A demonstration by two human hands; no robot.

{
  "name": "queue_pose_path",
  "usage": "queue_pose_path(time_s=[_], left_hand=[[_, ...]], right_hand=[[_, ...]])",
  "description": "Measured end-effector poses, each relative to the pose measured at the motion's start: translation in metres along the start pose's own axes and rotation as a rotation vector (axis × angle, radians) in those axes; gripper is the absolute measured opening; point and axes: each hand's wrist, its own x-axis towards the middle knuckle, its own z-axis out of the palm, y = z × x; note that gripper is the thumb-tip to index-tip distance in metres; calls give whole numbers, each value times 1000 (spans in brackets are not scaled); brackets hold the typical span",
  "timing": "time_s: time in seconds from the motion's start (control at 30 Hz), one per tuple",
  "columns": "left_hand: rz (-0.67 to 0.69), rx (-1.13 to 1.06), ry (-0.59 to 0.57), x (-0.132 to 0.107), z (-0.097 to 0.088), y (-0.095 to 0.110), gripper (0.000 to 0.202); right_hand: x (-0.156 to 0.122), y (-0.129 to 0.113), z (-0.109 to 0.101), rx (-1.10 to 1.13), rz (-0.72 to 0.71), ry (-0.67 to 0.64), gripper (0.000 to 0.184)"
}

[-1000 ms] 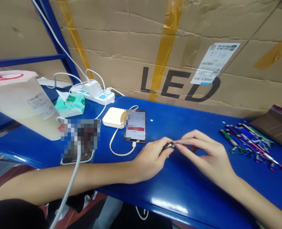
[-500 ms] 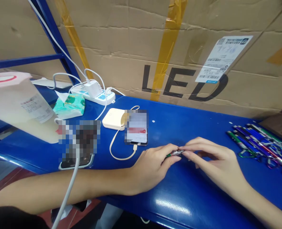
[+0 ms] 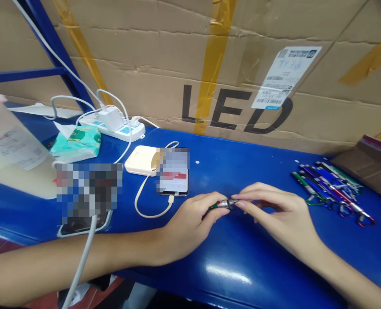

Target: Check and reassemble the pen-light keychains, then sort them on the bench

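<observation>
My left hand is closed around a small green keychain flashlight, held just above the blue table. Its silver, printed-looking section and dark end stick out between thumb and index finger. Fingertips of my right hand pinch at that dark end; whether they grip the body or a small separate part is too small to tell. To the right lie several similar flashlights in green, blue, purple and red, with carabiner clips on their ends.
On the blue table lie a phone cabled to a cream power bank, another phone, a tissue pack and a power strip. A plastic container stands left; a white cable crosses my left arm. A cardboard box rises behind.
The view has shifted slightly, so everything sits further left. More of the flashlight's silver section and dark end shows between my hands. Both hands keep their hold.
</observation>
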Motion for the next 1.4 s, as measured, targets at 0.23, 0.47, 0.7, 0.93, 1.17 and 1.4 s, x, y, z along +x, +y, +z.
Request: queue_pose_path(time_s=[0.23, 0.47, 0.7, 0.93, 1.17, 1.4], left_hand=[[52, 45, 22, 0, 3, 0, 19], [54, 136, 4, -3, 4, 0, 18], [169, 435, -64, -8, 6, -8, 22], [417, 703, 14, -12, 11, -16, 26], [392, 607, 47, -9, 9, -10, 22], [154, 353, -69, -8, 8, -2, 19]], right_hand=[[-2, -5, -4, 23, -53, 16, 6], [-1, -4, -7, 33, -66, -123, 7], [-4, -2, -14, -120, -149, -340, 18], [-9, -2, -5, 115, 180, -513, 27], [-8, 1, -3, 786, 782, -626, 33], [-6, -1, -5, 418, 535, -480, 35]])
